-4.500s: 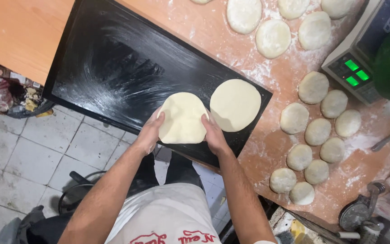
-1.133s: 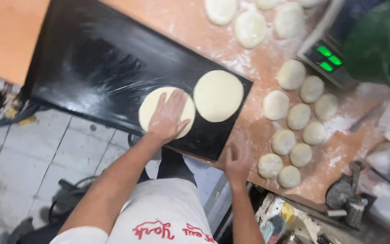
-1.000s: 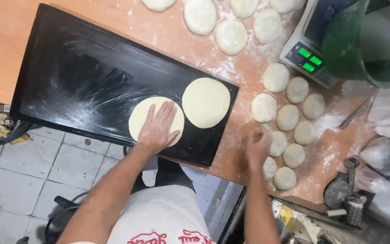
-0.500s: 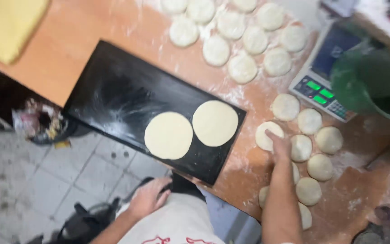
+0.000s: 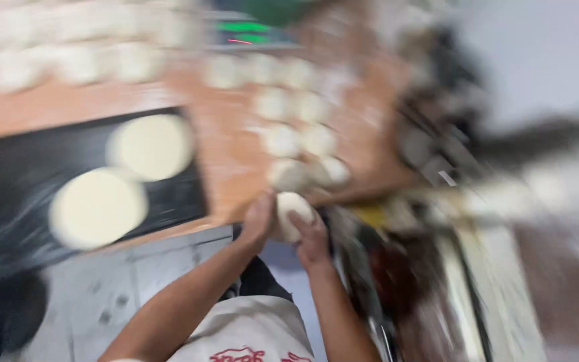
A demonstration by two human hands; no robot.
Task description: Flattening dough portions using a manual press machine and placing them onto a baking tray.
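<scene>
The black tray [image 5: 8, 194] on the bench [image 5: 229, 167] carries two flattened dough discs [image 5: 98, 208], while the left hand [image 5: 257, 218] and right hand [image 5: 309, 231] grip one pale, blurred dough ball [image 5: 291, 211] together at the bench's near edge.

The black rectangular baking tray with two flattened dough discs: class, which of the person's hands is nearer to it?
Left. The left hand, cupping the round dough ball, lies just right of the black rectangular baking tray; the right hand sits beyond the ball, farther away.
</scene>
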